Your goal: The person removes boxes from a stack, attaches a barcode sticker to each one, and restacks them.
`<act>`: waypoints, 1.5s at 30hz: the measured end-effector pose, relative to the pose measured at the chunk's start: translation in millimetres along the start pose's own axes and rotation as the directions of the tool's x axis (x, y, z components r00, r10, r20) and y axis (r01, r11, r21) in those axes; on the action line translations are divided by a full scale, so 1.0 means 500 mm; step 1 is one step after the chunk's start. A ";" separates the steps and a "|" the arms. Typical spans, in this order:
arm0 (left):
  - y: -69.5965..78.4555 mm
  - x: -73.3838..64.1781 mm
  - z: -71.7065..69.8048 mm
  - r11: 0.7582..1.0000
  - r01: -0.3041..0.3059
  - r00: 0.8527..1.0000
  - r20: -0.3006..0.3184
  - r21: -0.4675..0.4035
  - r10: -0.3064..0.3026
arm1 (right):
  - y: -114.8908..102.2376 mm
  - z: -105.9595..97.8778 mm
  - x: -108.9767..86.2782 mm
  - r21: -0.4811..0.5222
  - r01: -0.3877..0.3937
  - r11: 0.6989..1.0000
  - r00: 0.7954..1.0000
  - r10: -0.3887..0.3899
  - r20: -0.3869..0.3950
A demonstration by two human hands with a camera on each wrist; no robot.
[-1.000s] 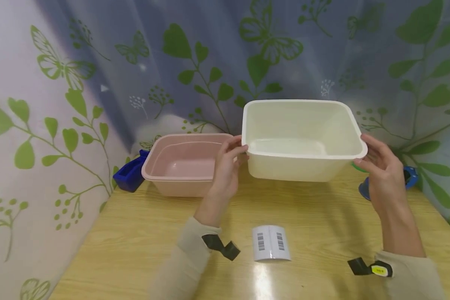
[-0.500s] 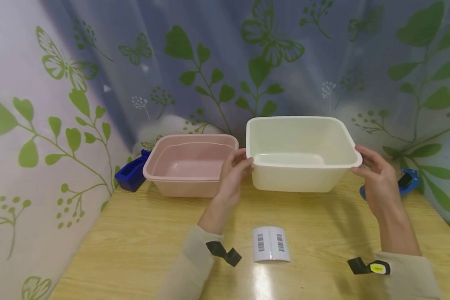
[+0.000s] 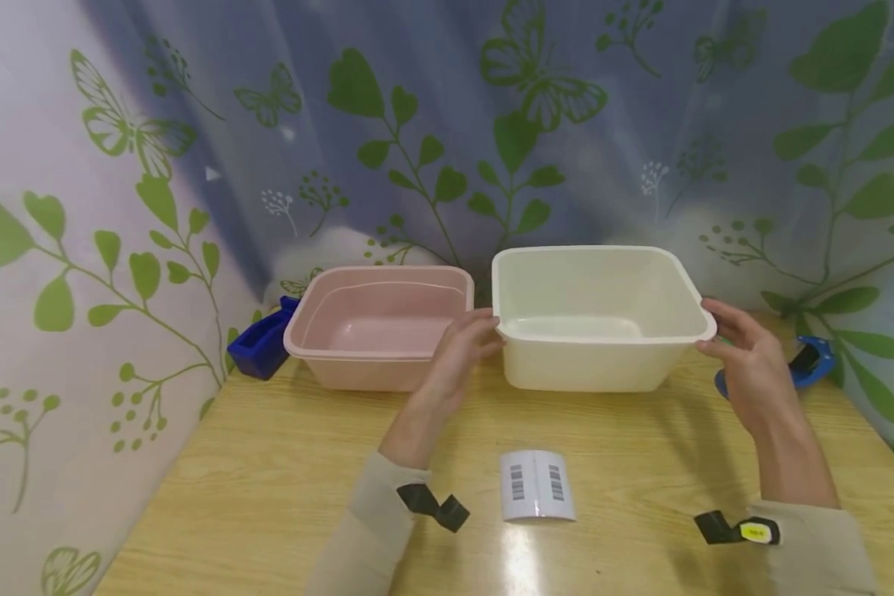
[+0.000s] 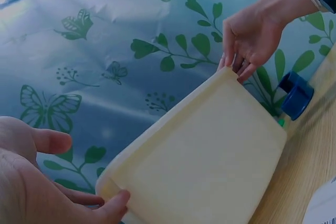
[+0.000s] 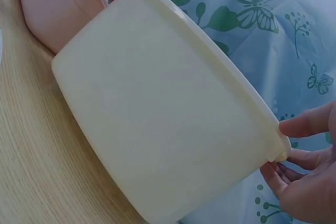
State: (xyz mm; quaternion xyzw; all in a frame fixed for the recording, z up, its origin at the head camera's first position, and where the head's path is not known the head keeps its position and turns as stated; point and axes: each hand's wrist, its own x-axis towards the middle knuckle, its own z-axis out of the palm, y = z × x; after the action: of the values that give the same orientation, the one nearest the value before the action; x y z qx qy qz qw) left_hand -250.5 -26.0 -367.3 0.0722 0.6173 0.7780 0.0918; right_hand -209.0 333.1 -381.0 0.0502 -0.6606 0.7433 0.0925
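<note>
A white plastic basin (image 3: 581, 366) stands upright on the table at the right of centre. My left hand (image 3: 450, 356) is at its left front corner; in the left wrist view the thumb lies on the outer wall and one finger sticks up off the rim. At the opposite corner my right hand (image 3: 756, 364) has its thumb and fingers around the rim. To the left, a pink basin (image 3: 368, 372) sits close by, its right end partly behind my left hand.
A white label sheet (image 3: 538, 486) with barcodes lies in front of the white basin. A dark blue holder (image 3: 263, 343) stands beyond the pink basin. Behind my right hand is a blue tape dispenser-like object (image 3: 812, 364). A patterned curtain (image 3: 417, 124) hangs along the back.
Both hands have lowered the white basin from the air onto the table. My left hand's fingers have straightened a little at the rim. The pink basin has stayed put.
</note>
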 end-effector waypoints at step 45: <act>0.036 -0.031 -0.026 0.991 -0.080 0.997 0.008 0.111 0.080 | -0.046 0.039 -0.019 -0.120 0.056 0.991 0.976 -0.080 -0.201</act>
State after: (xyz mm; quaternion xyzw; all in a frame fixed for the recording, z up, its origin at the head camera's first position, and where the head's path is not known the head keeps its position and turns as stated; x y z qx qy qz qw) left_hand -239.2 -45.7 -352.7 0.1031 0.6560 0.7455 0.0575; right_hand -196.1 315.5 -357.9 -0.0095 -0.6866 0.7022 0.1881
